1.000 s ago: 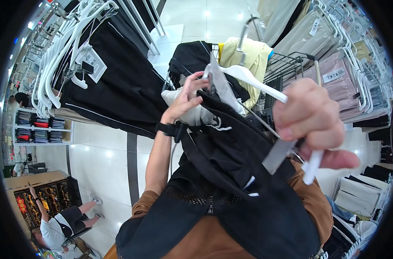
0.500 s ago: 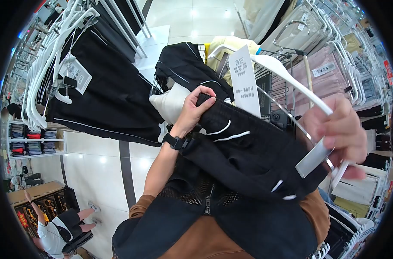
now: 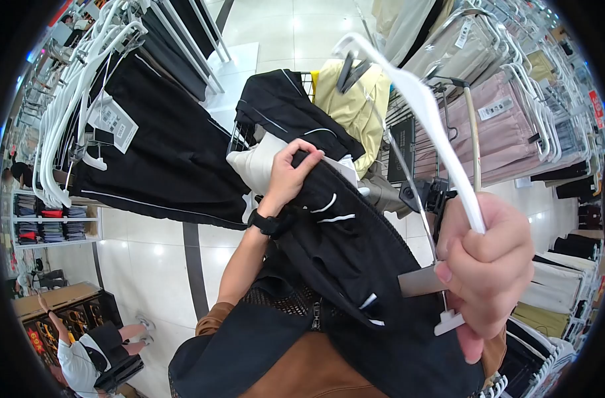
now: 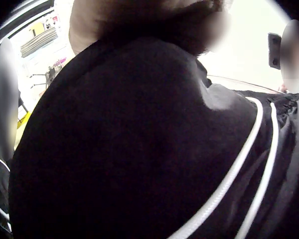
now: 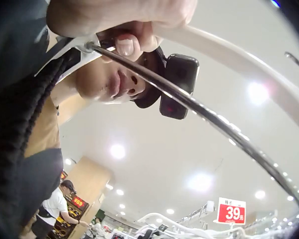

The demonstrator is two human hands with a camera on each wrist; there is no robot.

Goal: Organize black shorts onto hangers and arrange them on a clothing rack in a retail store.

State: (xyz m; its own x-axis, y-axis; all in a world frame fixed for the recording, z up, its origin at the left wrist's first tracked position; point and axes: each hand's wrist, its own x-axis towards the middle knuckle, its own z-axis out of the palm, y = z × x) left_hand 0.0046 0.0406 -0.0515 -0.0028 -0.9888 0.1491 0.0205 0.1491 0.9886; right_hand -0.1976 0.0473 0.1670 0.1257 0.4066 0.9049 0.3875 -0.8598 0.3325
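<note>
My left hand (image 3: 290, 176) pinches one end of the waistband of black pants (image 3: 345, 232) with white drawstrings (image 3: 337, 217). In the left wrist view, the black cloth (image 4: 124, 129) fills the middle, with two white cords (image 4: 224, 189) hanging across it. A white clip hanger (image 3: 425, 99) is gripped in my right hand (image 3: 491, 262), its far end tilted up. One metal clip (image 3: 350, 74) is up there, apart from the waistband. The other clip (image 3: 420, 282) overlaps the pants beside my right fingers. In the right wrist view, the hanger's metal bar (image 5: 199, 112) runs from beneath the hand.
Ahead is a wire cart (image 3: 398, 109) with black and yellow (image 3: 355, 99) clothes in it. Black pants (image 3: 156, 139) on white hangers (image 3: 50, 152) hang at left, pink and pale pants (image 3: 495, 132) at right. A person in a white shirt (image 3: 80, 355) stands at lower left.
My left hand has gone from the hanger's far clip to pinching the waistband. That clip has come away from the pants, and my right hand has tilted the hanger more upright.
</note>
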